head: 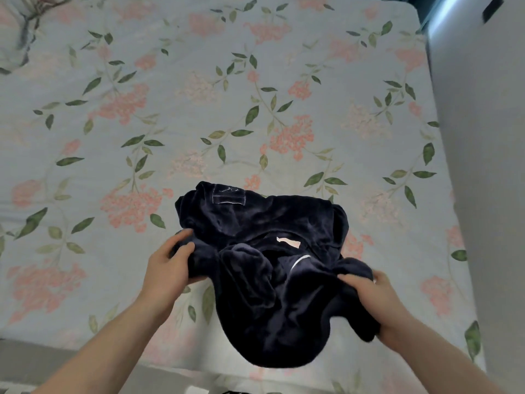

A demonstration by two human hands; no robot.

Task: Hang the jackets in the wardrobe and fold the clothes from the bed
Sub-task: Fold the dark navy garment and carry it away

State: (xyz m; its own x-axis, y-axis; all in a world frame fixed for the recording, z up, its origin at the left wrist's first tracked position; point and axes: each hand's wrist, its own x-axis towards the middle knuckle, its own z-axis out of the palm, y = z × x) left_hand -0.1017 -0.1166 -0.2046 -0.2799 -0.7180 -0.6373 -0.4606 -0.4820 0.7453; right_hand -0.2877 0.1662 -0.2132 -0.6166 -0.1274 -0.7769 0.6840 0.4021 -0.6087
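Both hands, left hand (170, 265) and right hand (372, 297), grasp a crumpled navy garment (272, 280) low-centre; bare floral bed (255, 109) spreads above.

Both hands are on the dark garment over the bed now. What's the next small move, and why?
Probably draw the hands apart and lay the dark garment flat on the floral bedsheet. The left hand and right hand each grip a bunched edge, and the fabric hangs crumpled between them, too rumpled to fold.

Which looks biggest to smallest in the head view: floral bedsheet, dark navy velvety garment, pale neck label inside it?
1. Floral bedsheet
2. Dark navy velvety garment, held nearer the camera
3. Pale neck label
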